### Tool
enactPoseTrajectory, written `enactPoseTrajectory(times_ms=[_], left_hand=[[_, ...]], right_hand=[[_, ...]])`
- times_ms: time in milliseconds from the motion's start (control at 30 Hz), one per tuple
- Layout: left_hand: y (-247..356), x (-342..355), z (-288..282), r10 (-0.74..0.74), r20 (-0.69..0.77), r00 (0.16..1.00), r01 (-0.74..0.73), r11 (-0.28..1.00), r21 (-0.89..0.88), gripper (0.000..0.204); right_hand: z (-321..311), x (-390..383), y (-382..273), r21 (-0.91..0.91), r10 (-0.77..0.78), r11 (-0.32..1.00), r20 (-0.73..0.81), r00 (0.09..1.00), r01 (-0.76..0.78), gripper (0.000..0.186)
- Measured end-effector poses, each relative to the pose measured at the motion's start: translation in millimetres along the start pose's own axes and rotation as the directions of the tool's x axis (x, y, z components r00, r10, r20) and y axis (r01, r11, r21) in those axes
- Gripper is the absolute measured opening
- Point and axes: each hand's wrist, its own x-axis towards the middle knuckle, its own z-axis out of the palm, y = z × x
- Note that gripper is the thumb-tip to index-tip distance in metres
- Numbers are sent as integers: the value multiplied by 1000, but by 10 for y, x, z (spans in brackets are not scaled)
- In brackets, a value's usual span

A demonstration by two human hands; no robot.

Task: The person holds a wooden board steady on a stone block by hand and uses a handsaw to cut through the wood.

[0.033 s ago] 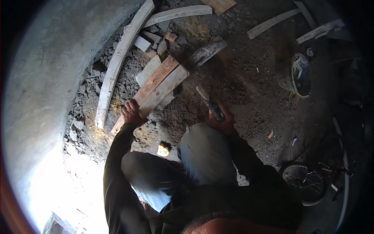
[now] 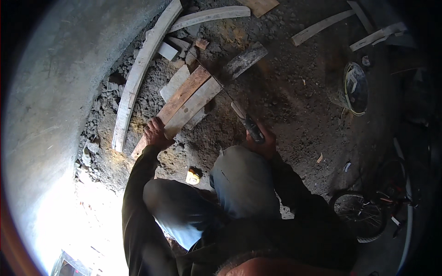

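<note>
My left hand [image 2: 156, 134] grips the reddish-brown plank [image 2: 186, 91], its fingers over the board and its palm by a paler plank [image 2: 194, 109] alongside. In my right hand [image 2: 263, 143], closed round the dark handle, is a handsaw [image 2: 252, 129]. Its thin blade slants up and left across the far ends of both planks. Under them lie a flat pale block [image 2: 176, 83] and a dusty grey board [image 2: 247, 60], partly covered. A yellow tape measure [image 2: 192, 176] rests on the dirt near my knees.
Long pale boards [image 2: 138, 85] lie along the concrete wall [image 2: 50, 92] at left. A bucket [image 2: 355, 89] stands at right, with a bicycle [image 2: 359, 214] nearer me. More wood strips [image 2: 322, 28] lie at the far right. Rubble and loose dirt surround the planks.
The saw has slid slightly forward, up and left, along its line across the planks. My left hand and the planks have stayed in place.
</note>
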Motion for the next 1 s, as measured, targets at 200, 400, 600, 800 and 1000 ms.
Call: enactPoseTrajectory(times_ms=[200, 400, 600, 800, 1000], left_hand=[[-72, 3, 78, -45, 70, 997, 47, 999, -22, 103], [-36, 15, 57, -19, 40, 999, 22, 998, -54, 102], [-98, 16, 119, -2, 25, 1000, 2, 1000, 8, 105], [-93, 39, 126, -31, 45, 999, 31, 999, -15, 107], [-33, 13, 59, 7, 8, 1000, -8, 999, 40, 107]], right_hand=[[-3, 3, -63, 85, -37, 996, 1, 999, 37, 41], [-79, -47, -71, 130, 41, 991, 10, 999, -42, 35], [-74, 7, -121, 14, -62, 998, 19, 998, 62, 39], [-47, 35, -34, 16, 15, 1000, 38, 999, -16, 42], [-42, -116, 64, 67, 21, 998, -6, 1000, -20, 42]])
